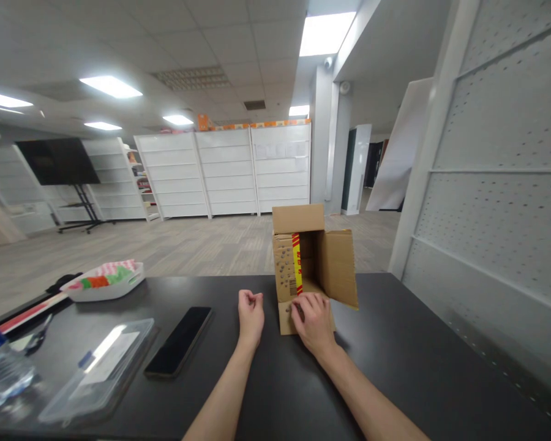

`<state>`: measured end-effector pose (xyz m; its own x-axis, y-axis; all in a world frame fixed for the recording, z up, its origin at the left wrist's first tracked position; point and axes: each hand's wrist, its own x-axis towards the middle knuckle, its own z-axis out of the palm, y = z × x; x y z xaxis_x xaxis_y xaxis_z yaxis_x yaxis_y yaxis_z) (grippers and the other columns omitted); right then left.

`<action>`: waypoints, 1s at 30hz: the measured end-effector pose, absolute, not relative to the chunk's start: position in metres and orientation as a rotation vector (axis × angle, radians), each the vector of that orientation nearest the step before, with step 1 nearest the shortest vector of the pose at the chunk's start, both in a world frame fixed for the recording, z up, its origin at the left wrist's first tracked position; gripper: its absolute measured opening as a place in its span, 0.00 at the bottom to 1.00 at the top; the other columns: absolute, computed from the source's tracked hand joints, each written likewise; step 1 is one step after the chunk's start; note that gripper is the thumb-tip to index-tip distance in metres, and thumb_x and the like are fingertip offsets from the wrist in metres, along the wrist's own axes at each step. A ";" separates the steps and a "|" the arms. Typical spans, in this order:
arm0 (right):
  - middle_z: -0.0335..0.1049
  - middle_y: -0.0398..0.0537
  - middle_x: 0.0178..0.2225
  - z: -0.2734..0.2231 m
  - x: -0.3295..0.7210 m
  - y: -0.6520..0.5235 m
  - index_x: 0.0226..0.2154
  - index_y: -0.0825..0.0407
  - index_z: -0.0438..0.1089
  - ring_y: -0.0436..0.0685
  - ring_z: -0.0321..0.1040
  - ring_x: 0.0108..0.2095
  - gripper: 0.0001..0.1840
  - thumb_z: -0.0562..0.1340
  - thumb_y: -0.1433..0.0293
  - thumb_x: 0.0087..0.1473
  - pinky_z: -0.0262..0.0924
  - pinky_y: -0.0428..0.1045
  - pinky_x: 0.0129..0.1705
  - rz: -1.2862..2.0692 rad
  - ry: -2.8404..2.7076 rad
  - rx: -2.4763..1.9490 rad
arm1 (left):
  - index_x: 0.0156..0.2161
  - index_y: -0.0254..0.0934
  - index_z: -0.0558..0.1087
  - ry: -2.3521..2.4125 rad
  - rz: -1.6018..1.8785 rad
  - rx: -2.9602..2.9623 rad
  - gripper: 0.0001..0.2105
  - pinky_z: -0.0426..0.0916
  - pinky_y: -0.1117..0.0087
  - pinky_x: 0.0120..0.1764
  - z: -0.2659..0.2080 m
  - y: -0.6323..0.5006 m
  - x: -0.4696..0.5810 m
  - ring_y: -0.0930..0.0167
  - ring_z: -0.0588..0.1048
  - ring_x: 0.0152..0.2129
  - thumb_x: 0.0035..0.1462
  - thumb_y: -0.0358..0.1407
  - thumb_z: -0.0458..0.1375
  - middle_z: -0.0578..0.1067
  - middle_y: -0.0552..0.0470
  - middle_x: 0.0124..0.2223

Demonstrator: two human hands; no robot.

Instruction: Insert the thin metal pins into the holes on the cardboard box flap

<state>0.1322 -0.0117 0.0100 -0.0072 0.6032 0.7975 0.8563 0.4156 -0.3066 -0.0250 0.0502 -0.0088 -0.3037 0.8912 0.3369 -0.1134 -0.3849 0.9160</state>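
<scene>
A cardboard box [324, 263] stands on the dark table with its opening towards me and its flaps spread. Small dark round spots [283, 269] dot its left flap, beside a yellow and red tape strip [297, 263]; I cannot tell what the spots are. My right hand [313, 320] rests at the lower flap [286, 321], fingers curled and thumb close to the index finger. Whatever may be between them is hidden. Left of the box, my left hand [250, 315] is closed, apart from the cardboard, its contents hidden.
A phone [179, 343] and a clear plastic case [103, 367] lie on the table [441, 367] to the left. Behind them is a white basket [105, 291] with colourful cloth. A water bottle [2, 370] is at the left edge. A perforated panel [500, 220] borders the right side.
</scene>
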 end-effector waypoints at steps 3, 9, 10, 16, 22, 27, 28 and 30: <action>0.69 0.48 0.36 0.007 0.133 -0.010 0.31 0.51 0.68 0.58 0.61 0.41 0.05 0.57 0.72 0.57 0.48 0.52 0.43 -0.320 -1.688 -1.340 | 0.31 0.39 0.53 1.079 1.775 1.195 0.14 0.55 0.76 0.28 -0.008 0.049 -0.025 0.78 0.60 0.22 0.51 0.35 0.58 0.58 0.61 0.25; 0.69 0.49 0.39 0.003 0.133 -0.008 0.32 0.50 0.69 0.59 0.60 0.42 0.04 0.58 0.72 0.56 0.47 0.53 0.44 -0.279 -1.717 -1.365 | 0.31 0.39 0.54 1.077 1.787 1.197 0.13 0.56 0.76 0.29 -0.010 0.049 -0.026 0.77 0.61 0.22 0.52 0.35 0.57 0.60 0.60 0.26; 0.69 0.49 0.39 0.003 0.133 -0.008 0.32 0.50 0.69 0.59 0.59 0.42 0.04 0.58 0.72 0.55 0.47 0.53 0.44 -0.279 -1.722 -1.359 | 0.31 0.39 0.54 1.083 1.786 1.199 0.13 0.56 0.76 0.29 -0.011 0.049 -0.026 0.77 0.60 0.22 0.52 0.35 0.57 0.59 0.60 0.26; 0.69 0.49 0.38 0.001 0.133 -0.008 0.31 0.50 0.68 0.59 0.59 0.42 0.04 0.57 0.73 0.54 0.47 0.53 0.44 -0.281 -1.760 -1.366 | 0.31 0.39 0.54 1.117 1.778 1.189 0.13 0.55 0.76 0.28 -0.011 0.049 -0.026 0.78 0.59 0.21 0.51 0.35 0.57 0.58 0.60 0.26; 0.69 0.48 0.38 0.000 0.132 -0.008 0.30 0.50 0.67 0.58 0.59 0.42 0.04 0.57 0.73 0.54 0.47 0.53 0.44 -0.293 -1.796 -1.397 | 0.31 0.39 0.54 1.110 1.774 1.191 0.13 0.56 0.76 0.28 -0.010 0.048 -0.026 0.77 0.59 0.22 0.52 0.35 0.57 0.58 0.60 0.26; 0.69 0.49 0.38 -0.002 0.132 -0.005 0.30 0.51 0.66 0.59 0.59 0.42 0.04 0.57 0.72 0.56 0.47 0.53 0.44 -0.308 -1.800 -1.398 | 0.31 0.39 0.54 1.112 1.783 1.225 0.11 0.56 0.76 0.29 -0.011 0.048 -0.026 0.77 0.59 0.23 0.53 0.34 0.56 0.58 0.60 0.27; 0.69 0.49 0.38 -0.002 0.132 -0.005 0.30 0.51 0.66 0.59 0.59 0.42 0.04 0.56 0.72 0.56 0.47 0.53 0.44 -0.316 -1.804 -1.402 | 0.31 0.39 0.54 1.110 1.785 1.229 0.11 0.56 0.76 0.29 -0.011 0.048 -0.026 0.77 0.59 0.23 0.53 0.34 0.56 0.58 0.60 0.27; 0.69 0.49 0.38 -0.002 0.132 -0.004 0.31 0.50 0.66 0.59 0.60 0.42 0.04 0.56 0.72 0.56 0.48 0.53 0.43 -0.333 -1.812 -1.411 | 0.31 0.39 0.55 1.107 1.789 1.229 0.11 0.56 0.75 0.30 -0.011 0.048 -0.026 0.77 0.60 0.23 0.53 0.34 0.56 0.59 0.59 0.27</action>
<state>0.1318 -0.0044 -0.0025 -0.0598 0.6935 0.7180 0.9032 0.3438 -0.2568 -0.0258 0.0477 -0.0113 -0.3132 0.8796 0.3580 -0.0723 -0.3980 0.9145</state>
